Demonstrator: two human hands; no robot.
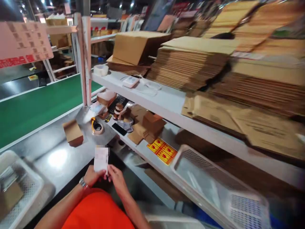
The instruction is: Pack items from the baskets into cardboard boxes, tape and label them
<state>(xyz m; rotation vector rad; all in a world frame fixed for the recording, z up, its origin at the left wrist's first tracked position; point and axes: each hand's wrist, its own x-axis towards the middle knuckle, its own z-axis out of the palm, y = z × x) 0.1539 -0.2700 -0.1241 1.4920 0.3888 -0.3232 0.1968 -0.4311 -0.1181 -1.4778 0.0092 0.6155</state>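
White paper slip [101, 159] sits pinched between my left hand [91, 176] and right hand [117, 178]; I judge thin fingertip holds could let it slide toward the tape dispenser [96, 126].

Glossy metal table [59, 149], probably steel

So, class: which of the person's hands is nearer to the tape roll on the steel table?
Left. The left hand lies almost straight below the tape roll in the picture; the right hand sits further to the side. Both pinch the white slip.
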